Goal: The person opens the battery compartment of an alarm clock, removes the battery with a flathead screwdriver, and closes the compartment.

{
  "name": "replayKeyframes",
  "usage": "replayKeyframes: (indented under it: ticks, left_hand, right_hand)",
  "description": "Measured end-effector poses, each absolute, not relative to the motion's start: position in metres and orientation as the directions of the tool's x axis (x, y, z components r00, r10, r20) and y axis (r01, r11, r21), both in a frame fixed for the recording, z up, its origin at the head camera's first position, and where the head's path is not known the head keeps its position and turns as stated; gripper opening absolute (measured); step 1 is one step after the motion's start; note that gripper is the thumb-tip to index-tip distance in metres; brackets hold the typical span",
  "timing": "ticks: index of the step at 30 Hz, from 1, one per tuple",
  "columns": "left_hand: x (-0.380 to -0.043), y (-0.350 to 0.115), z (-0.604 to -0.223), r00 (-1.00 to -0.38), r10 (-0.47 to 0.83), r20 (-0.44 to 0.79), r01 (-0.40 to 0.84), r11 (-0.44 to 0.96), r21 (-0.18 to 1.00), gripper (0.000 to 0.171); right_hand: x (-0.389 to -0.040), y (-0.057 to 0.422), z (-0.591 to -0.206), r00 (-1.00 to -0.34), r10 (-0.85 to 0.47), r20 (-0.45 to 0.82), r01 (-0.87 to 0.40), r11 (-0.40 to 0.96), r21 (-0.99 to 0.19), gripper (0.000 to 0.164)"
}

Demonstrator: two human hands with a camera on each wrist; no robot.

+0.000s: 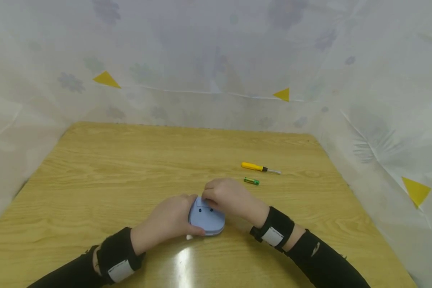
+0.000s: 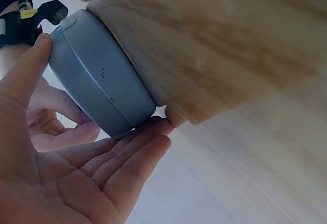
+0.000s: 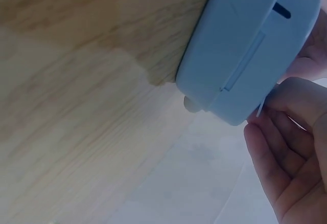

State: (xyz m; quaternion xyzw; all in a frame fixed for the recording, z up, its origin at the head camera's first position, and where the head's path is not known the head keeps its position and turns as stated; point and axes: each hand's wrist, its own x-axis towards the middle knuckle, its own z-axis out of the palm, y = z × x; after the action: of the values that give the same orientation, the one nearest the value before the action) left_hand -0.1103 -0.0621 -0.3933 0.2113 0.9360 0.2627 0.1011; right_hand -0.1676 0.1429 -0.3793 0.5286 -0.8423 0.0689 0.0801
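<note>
A light blue, rounded plastic device (image 1: 207, 222) stands on the table, with two small dark spots near a rectangular outline on its upper face. My left hand (image 1: 167, 219) grips its left side, thumb (image 2: 30, 70) and fingers on opposite edges. Bent over the far edge, my right hand (image 1: 231, 197) has its fingertips at the outlined part. From the right wrist, a thin pale piece (image 3: 261, 106) shows pinched between thumb and finger at the device's edge; its full shape is hidden. A slot and a long groove mark the side of the device (image 3: 245, 55).
Beyond the right hand lie a green battery (image 1: 251, 181) and a yellow-handled screwdriver (image 1: 261, 167). A small white bit (image 1: 189, 237) shows beside the left thumb. The wooden table (image 1: 129, 160) is bordered by pale sheeting (image 1: 201, 52) with yellow triangles.
</note>
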Motion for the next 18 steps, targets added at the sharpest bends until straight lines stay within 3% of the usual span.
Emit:
replayKeyframes:
  ticks: [18]
  left_hand:
    - [-0.1101, -0.0624, -0.3933, -0.888, 0.453, -0.075, 0.35, 0.775, 0.527, 0.084]
  right_hand:
    - [-0.1658, 0.1423, -0.3784, -0.447, -0.876, 0.18, -0.894, 0.444, -0.059, 0.009]
